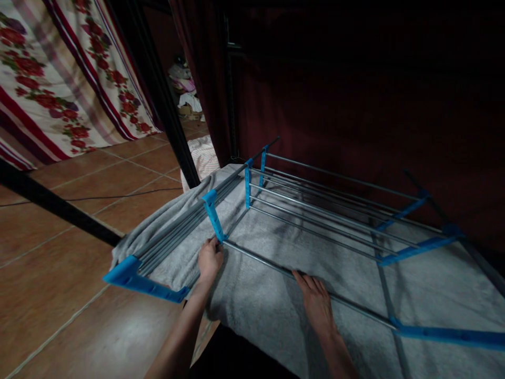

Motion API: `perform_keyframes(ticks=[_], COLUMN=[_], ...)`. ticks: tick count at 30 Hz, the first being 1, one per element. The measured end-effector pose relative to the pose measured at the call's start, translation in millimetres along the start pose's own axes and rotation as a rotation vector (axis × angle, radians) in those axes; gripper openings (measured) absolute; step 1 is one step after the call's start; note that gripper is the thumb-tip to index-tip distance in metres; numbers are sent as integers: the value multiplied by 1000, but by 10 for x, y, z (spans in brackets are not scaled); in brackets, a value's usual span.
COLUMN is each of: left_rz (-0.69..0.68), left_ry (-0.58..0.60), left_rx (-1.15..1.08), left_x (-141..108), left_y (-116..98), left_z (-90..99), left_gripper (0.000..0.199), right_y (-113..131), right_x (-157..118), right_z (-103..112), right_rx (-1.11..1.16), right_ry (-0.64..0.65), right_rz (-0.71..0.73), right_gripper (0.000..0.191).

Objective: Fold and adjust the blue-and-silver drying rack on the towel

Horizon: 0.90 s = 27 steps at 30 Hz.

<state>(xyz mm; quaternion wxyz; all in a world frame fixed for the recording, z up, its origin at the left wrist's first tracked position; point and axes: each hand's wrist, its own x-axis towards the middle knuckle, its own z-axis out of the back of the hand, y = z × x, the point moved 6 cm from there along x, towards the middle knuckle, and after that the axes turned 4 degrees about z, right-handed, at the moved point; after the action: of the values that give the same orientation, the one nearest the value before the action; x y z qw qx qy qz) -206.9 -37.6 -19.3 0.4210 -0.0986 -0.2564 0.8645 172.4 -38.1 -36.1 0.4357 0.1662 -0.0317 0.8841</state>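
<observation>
A rack of grey metal tubes and blue plastic brackets lies on a grey blanket point(268, 295). My left hand point(210, 260) is closed at the lower end of a blue bracket point(215, 216), where the front metal rod point(262, 259) joins it; its fingertips are partly hidden. Farther right along that same rod, my right hand point(314, 301) has its fingers curled over the tube. Several more rods point(315, 210) run behind, between upright brackets and a long blue bracket point(420, 250). At the right, the front rod meets another blue bracket point(453, 337).
Left of me, a bundle of parallel tubes point(173, 237) ends in a blue bracket point(144, 284). Dark metal posts point(161, 89) frame the blanket's left side. Beyond lie a tiled floor point(130, 179), a thin cable point(98, 198) and a floral curtain point(67, 79). Dark red cloth point(335, 110) hangs behind.
</observation>
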Motion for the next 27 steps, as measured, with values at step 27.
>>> perform_keyframes(ticks=[27], left_rz=[-41], left_ry=[-20], left_rx=[69], left_x=[-108], left_y=[-79], left_z=[37], left_gripper=[43], right_y=[7], right_x=[20], right_z=[37], right_rx=[12], right_ry=[-8], right_rz=[-11], right_gripper=[66])
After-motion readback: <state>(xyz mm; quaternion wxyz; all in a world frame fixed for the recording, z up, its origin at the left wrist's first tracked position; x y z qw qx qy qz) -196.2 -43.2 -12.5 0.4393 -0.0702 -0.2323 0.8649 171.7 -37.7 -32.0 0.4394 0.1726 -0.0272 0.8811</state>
